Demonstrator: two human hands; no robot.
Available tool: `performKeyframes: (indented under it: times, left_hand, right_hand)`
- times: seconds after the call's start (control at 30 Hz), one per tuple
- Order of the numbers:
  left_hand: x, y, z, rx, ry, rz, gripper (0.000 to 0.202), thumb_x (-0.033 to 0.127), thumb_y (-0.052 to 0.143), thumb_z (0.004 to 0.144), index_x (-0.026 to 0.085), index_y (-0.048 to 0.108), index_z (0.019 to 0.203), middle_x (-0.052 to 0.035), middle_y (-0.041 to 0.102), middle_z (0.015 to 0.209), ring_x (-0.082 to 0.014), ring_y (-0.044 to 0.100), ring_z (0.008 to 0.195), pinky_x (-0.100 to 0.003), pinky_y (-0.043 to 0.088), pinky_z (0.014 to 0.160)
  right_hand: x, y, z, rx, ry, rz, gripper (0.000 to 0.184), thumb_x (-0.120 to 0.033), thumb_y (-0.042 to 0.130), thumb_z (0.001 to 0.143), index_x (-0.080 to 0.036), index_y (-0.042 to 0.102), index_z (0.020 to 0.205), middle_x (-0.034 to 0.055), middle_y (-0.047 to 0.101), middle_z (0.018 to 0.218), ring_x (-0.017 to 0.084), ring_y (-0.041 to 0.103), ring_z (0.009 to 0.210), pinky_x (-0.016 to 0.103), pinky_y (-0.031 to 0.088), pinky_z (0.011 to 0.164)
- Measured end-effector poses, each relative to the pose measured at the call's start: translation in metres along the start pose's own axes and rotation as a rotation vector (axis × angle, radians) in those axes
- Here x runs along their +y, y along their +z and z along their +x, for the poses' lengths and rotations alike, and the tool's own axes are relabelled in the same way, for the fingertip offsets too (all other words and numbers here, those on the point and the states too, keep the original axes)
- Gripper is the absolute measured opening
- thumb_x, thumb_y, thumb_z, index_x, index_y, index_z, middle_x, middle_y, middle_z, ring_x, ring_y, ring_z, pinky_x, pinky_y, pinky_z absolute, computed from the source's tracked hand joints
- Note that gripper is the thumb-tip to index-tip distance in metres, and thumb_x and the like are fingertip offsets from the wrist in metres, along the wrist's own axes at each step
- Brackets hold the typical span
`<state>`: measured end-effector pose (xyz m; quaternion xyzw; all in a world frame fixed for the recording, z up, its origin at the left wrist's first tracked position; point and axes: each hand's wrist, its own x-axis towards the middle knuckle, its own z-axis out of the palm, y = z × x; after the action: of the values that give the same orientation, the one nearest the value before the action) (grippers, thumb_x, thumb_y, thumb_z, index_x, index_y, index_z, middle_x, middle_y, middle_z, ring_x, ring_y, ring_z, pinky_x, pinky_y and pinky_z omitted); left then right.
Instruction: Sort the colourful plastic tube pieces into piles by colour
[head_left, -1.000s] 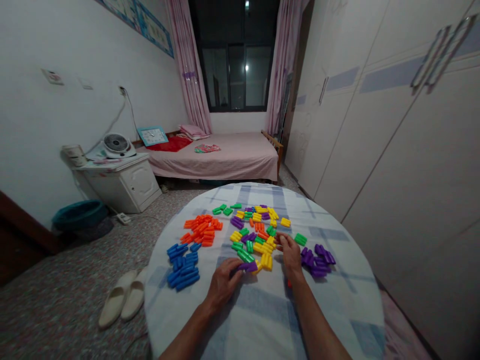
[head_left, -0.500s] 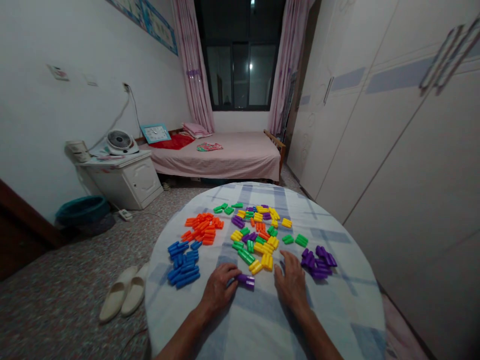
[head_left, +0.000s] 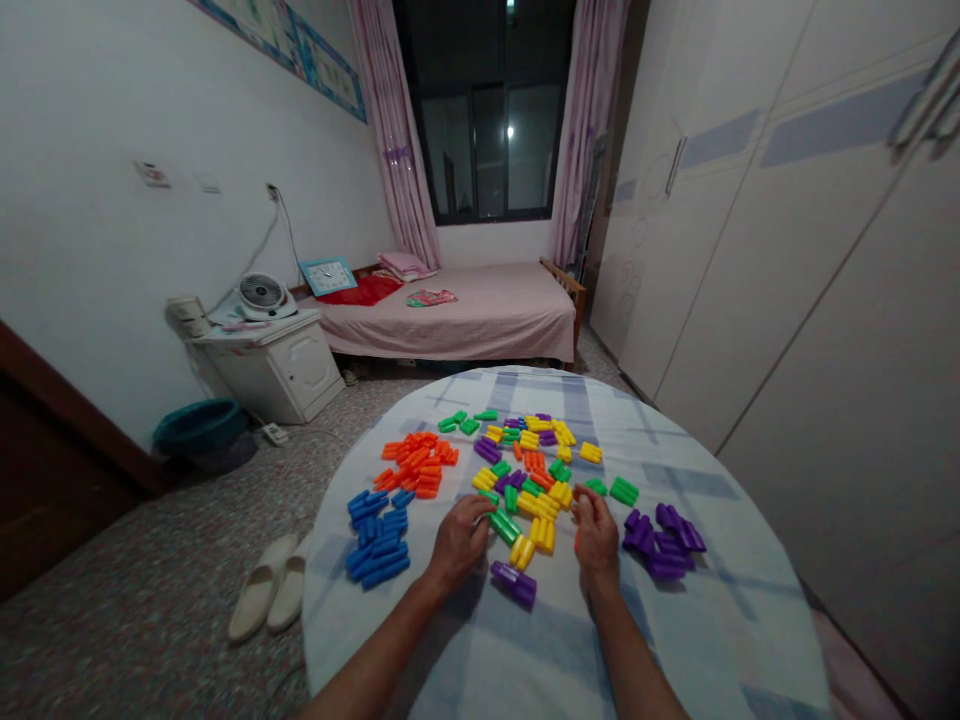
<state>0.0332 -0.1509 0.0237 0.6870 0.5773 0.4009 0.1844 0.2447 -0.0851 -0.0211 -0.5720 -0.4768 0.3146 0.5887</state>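
Observation:
My left hand (head_left: 461, 540) rests beside the pile with its fingers curved, thumb and fingertips apart at the near end of a long green plastic block (head_left: 505, 526). My right hand (head_left: 598, 535) is closed beyond the right side of the yellow blocks (head_left: 543, 535); a bit of orange shows at its inner edge, with the rest of that block hidden. Between my wrists, on the tablecloth, lies a joined purple piece (head_left: 514, 584), touched by neither hand. Mixed yellow, green, purple and orange blocks spread ahead of both hands.
Blue blocks (head_left: 379, 540) and orange blocks (head_left: 418, 463) are heaped on the left of the round table (head_left: 480, 670). Purple blocks (head_left: 666, 542) lie to the right. Beyond are a bed (head_left: 480, 330), a cabinet with a fan (head_left: 264, 295), and wardrobes (head_left: 810, 330). Slippers (head_left: 262, 590) sit on the floor.
My left hand has let go of the purple piece and moved forward to the green block. My right hand has moved slightly forward, and orange now shows at it. The camera view has shifted.

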Motion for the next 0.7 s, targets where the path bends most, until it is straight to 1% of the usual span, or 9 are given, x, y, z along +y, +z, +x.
performKeyframes:
  times: [0.1,0.2,0.27,0.37,0.47,0.53,0.63,0.7]
  left_hand:
    - [-0.001,0.009,0.034,-0.065,0.017,0.144,0.034,0.008,0.050,0.076,0.019,0.065,0.104,-0.0073,0.062,0.108,-0.0185,0.056,0.104,-0.032,0.045,0.093]
    - [0.002,0.019,0.062,-0.189,0.030,0.312,0.039,0.007,0.049,0.076,0.020,0.064,0.110,-0.0077,0.060,0.112,-0.0201,0.054,0.107,-0.033,0.044,0.093]
    - [0.004,0.025,0.074,-0.269,0.022,0.411,0.040,0.007,0.047,0.078,0.022,0.064,0.111,-0.0078,0.060,0.110,-0.0211,0.054,0.105,-0.033,0.043,0.091]
    - [0.003,0.030,0.082,-0.310,0.003,0.476,0.043,0.010,0.048,0.080,0.027,0.060,0.117,-0.0072,0.060,0.110,-0.0214,0.055,0.102,-0.033,0.043,0.089]
    - [-0.003,0.031,0.084,-0.303,-0.005,0.475,0.041,0.016,0.050,0.081,0.028,0.058,0.119,-0.0067,0.060,0.110,-0.0215,0.055,0.103,-0.033,0.042,0.090]
    - [-0.009,0.031,0.086,-0.273,-0.033,0.437,0.039,0.017,0.050,0.081,0.027,0.059,0.118,-0.0058,0.061,0.109,-0.0209,0.055,0.104,-0.033,0.042,0.090]
    - [-0.016,0.030,0.093,-0.145,-0.114,0.319,0.041,0.012,0.046,0.080,0.022,0.058,0.118,-0.0051,0.062,0.113,-0.0185,0.057,0.104,-0.030,0.043,0.092]
    - [-0.015,0.031,0.100,-0.056,-0.130,0.257,0.042,0.010,0.043,0.080,0.018,0.058,0.118,-0.0056,0.063,0.114,-0.0177,0.057,0.105,-0.029,0.043,0.092]
  right_hand:
    - [-0.003,0.001,-0.001,-0.074,0.002,-0.046,0.038,-0.045,0.044,0.080,-0.020,0.064,0.099,0.0058,0.066,0.101,0.021,0.059,0.094,0.032,0.044,0.084]
    - [-0.008,0.003,-0.001,-0.113,-0.014,-0.071,0.036,-0.045,0.044,0.080,-0.020,0.065,0.097,0.0057,0.066,0.102,0.021,0.059,0.095,0.033,0.043,0.086]
    - [-0.009,0.003,-0.001,-0.113,0.003,-0.056,0.036,-0.045,0.043,0.080,-0.020,0.064,0.096,0.0057,0.066,0.101,0.021,0.060,0.095,0.033,0.044,0.085]
    - [-0.008,0.002,-0.001,-0.121,0.000,-0.024,0.033,-0.042,0.045,0.079,-0.020,0.064,0.095,0.0058,0.067,0.100,0.021,0.060,0.095,0.033,0.045,0.085]
    - [-0.007,0.002,0.000,-0.135,-0.007,-0.024,0.031,-0.040,0.046,0.079,-0.020,0.064,0.095,0.0060,0.067,0.100,0.021,0.060,0.096,0.032,0.045,0.086]
    - [-0.007,0.003,0.001,-0.145,-0.003,-0.027,0.032,-0.040,0.045,0.079,-0.020,0.063,0.096,0.0062,0.067,0.101,0.021,0.060,0.097,0.032,0.044,0.087]
    - [-0.006,0.004,0.001,-0.149,-0.009,-0.023,0.032,-0.040,0.046,0.079,-0.020,0.064,0.096,0.0063,0.067,0.100,0.021,0.060,0.096,0.032,0.045,0.086]
    - [-0.005,0.004,0.002,-0.145,-0.010,-0.020,0.031,-0.040,0.047,0.079,-0.020,0.064,0.096,0.0059,0.068,0.099,0.021,0.060,0.095,0.032,0.045,0.085]
